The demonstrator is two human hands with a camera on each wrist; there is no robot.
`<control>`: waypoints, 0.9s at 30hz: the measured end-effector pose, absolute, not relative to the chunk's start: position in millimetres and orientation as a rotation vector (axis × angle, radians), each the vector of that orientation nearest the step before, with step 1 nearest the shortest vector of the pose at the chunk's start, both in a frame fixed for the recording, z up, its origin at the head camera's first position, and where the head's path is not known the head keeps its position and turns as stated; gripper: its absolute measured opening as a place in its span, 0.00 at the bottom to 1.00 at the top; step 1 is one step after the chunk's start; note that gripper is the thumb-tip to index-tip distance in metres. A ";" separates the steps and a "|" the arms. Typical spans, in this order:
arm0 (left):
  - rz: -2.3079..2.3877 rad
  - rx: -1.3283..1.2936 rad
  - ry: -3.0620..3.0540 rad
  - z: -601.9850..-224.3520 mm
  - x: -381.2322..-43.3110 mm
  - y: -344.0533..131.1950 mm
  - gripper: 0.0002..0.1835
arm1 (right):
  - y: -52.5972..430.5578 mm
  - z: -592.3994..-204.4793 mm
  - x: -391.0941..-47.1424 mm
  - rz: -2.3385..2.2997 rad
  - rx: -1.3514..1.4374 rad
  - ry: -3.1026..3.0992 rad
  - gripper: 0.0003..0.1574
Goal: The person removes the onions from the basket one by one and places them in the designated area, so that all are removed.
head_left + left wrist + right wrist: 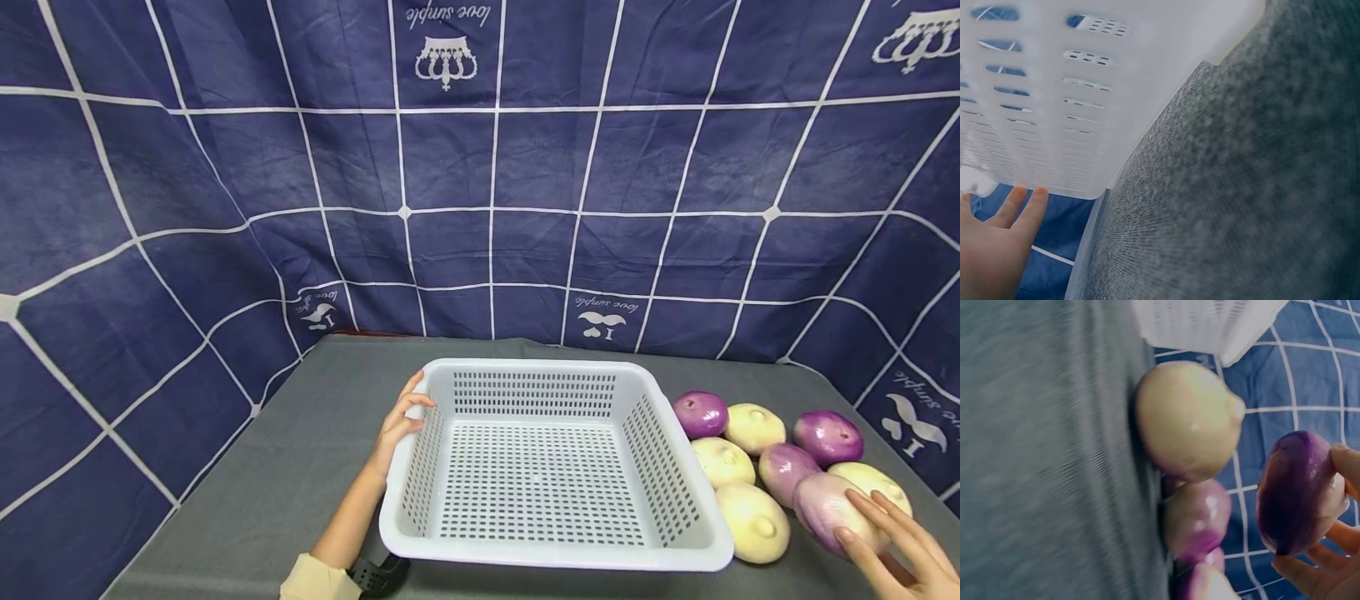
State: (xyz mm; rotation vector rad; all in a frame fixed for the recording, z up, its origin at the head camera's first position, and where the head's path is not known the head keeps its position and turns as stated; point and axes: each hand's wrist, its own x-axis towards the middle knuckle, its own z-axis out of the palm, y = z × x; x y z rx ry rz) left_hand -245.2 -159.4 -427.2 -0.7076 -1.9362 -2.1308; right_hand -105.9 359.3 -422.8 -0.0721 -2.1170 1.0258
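Note:
A white plastic basket (540, 483) with slotted walls stands before me, its bare floor showing. My left hand (397, 425) grips its left rim; in the left wrist view two fingers (1032, 215) extend along the outer wall. At the far right, my right hand (903, 542) holds a purple-and-white turnip (832, 508) by its side. The right wrist view shows this turnip (1297, 494) raised off the table, between thumb and fingers. Beneath and beside it lie other turnips, among them a cream one (752, 523) and a deep purple one (828, 437).
More turnips, such as a purple one (701, 414) and a cream one (755, 428), cluster against the basket's right side. Grey cloth (300, 467) covers the table. A blue curtain with white lines (450, 167) surrounds the back and sides.

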 end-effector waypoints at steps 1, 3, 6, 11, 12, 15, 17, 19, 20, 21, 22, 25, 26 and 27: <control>-2.138 -0.707 -1.933 -427.2 -245.4 -159.4 0.18 | 364.0 -427.4 -106.3 1.006 -0.046 -2.146 0.32; -2.145 -0.719 -1.924 -426.6 -245.4 -159.3 0.17 | 372.4 -436.0 -107.3 0.964 -0.032 -2.230 0.32; -2.156 -0.734 -1.905 -426.5 -245.0 -159.3 0.17 | 380.5 -445.2 -110.4 0.899 -0.015 -2.299 0.32; -2.147 -0.735 -1.904 -427.2 -243.6 -159.7 0.17 | 386.8 -453.6 -112.4 0.875 0.020 -2.332 0.35; -2.145 -0.733 -1.906 -427.3 -243.4 -159.8 0.17 | 386.9 -455.1 -112.5 0.866 0.041 -2.311 0.36; -2.137 -0.722 -1.916 -428.1 -243.5 -160.1 0.17 | 389.5 -458.0 -113.1 0.873 0.113 -2.294 0.39; -2.136 -0.721 -1.918 -428.2 -243.9 -160.3 0.17 | 391.2 -460.3 -113.4 0.868 0.114 -2.308 0.40; -2.146 -0.722 -1.913 -428.2 -244.3 -160.4 0.17 | 393.0 -463.1 -113.9 0.845 0.104 -2.333 0.40; -2.154 -0.725 -1.907 -428.1 -244.3 -160.3 0.17 | 393.5 -464.7 -113.9 0.824 0.084 -2.354 0.40; -2.163 -0.730 -1.903 -427.8 -244.4 -160.3 0.17 | 393.7 -466.4 -114.1 0.803 0.070 -2.359 0.38; -2.167 -0.734 -1.901 -427.7 -244.5 -160.2 0.17 | 393.6 -468.1 -113.8 0.783 0.041 -2.376 0.38; -2.159 -0.742 -1.901 -427.3 -244.6 -159.8 0.17 | 392.4 -472.6 -112.6 0.733 0.011 -2.389 0.38; -2.160 -0.745 -1.902 -427.1 -244.6 -159.7 0.17 | 391.6 -473.6 -112.1 0.730 0.019 -2.376 0.38; -2.159 -0.747 -1.902 -426.9 -244.6 -159.5 0.17 | 391.1 -474.1 -111.7 0.739 0.040 -2.360 0.38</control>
